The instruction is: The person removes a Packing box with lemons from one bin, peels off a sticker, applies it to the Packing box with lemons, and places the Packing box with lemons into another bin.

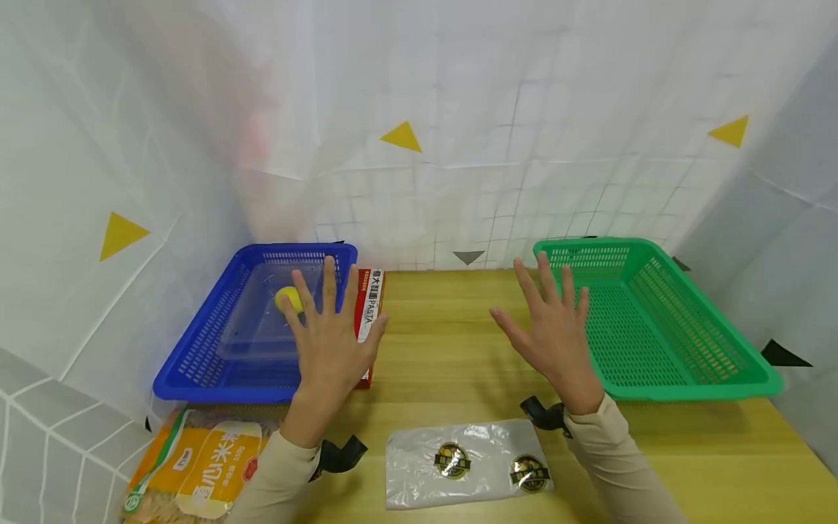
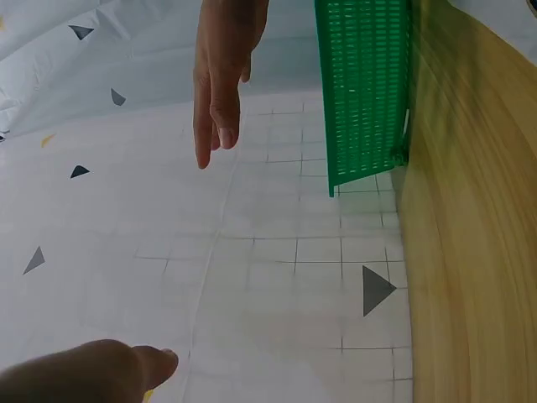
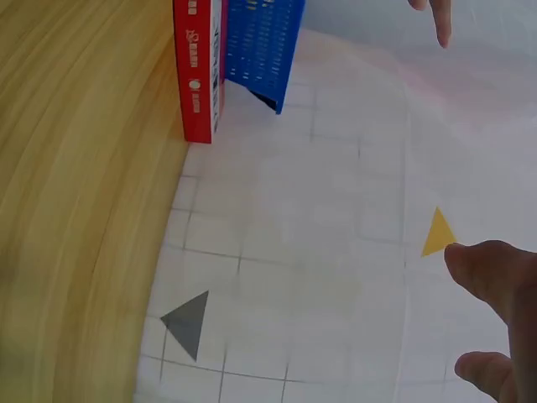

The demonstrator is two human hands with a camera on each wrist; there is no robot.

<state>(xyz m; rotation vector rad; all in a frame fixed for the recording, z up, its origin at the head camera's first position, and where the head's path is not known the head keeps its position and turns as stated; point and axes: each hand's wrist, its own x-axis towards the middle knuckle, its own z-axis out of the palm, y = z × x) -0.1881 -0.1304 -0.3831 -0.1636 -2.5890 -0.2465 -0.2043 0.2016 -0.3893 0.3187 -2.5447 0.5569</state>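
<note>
Both hands are raised above the table with fingers spread, holding nothing. In the head view my left hand hovers in front of the blue basket, overlapping its right side. Inside that basket are a clear plastic container and a yellow ball-like item, partly covered by the fingers. A red and white pasta box stands right of the basket, partly hidden by the left thumb. My right hand is spread near the left edge of the green basket, whose visible inside holds nothing.
An orange and clear food bag lies at the front left. Between the forearms a clear plastic packet with round black labels lies flat on the wooden table. White sheeting with yellow and dark triangles encloses the back and sides.
</note>
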